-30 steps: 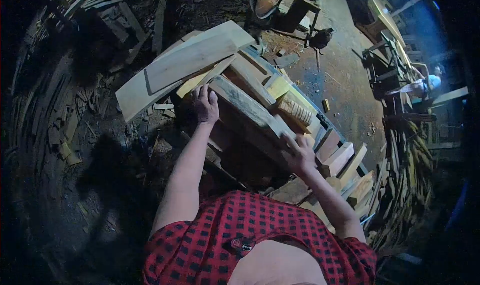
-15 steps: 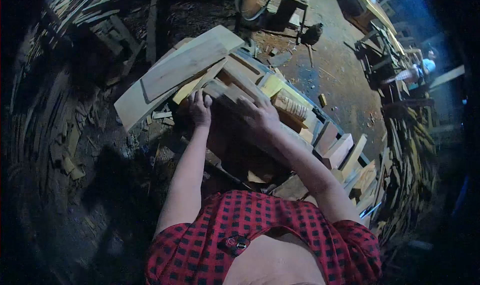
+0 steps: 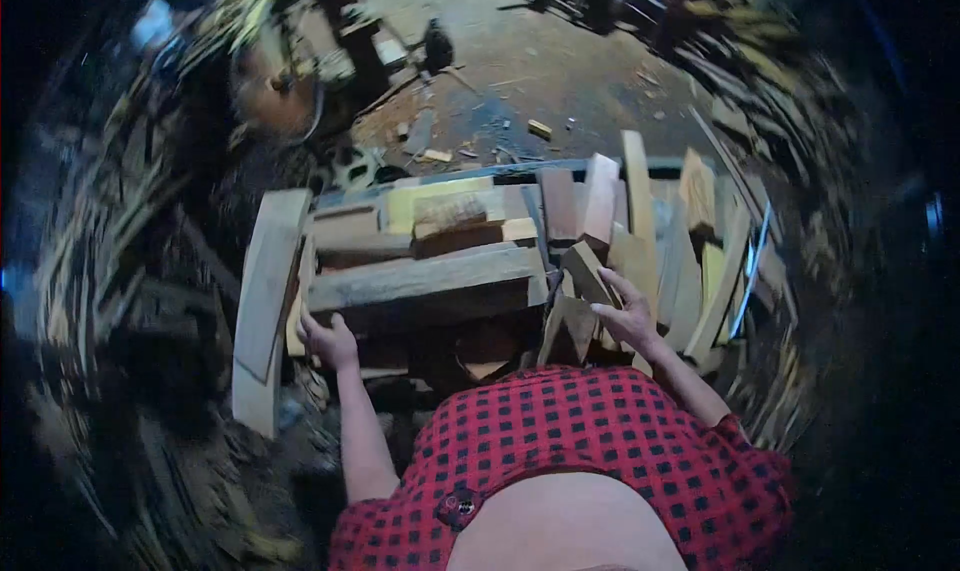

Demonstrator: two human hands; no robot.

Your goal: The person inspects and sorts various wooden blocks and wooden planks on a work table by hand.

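Observation:
A long thick plank point(image 3: 430, 279) lies across the stack in front of me. My left hand point(image 3: 330, 341) is by its left end, thumb and fingers apart, close to the pale boards point(image 3: 258, 311) at the left. My right hand point(image 3: 630, 314) is to the right of the plank, thumb and fingers spread at the edge of a short tilted wood block point(image 3: 588, 273). Whether its fingertips press on that block is hard to tell. Behind the plank sits a rough block point(image 3: 450, 211) on a yellow piece point(image 3: 403, 206).
Upright offcuts point(image 3: 640, 186) fill the right part of the stack. A round fan-like object point(image 3: 275, 96) and a dark bird point(image 3: 437, 46) are beyond it. Scrap wood point(image 3: 90, 231) is heaped at both sides, and chips litter the floor.
The view has turned to the right. My hands, earlier close together on the plank, are now wide apart. My right hand has moved off the plank to the short block.

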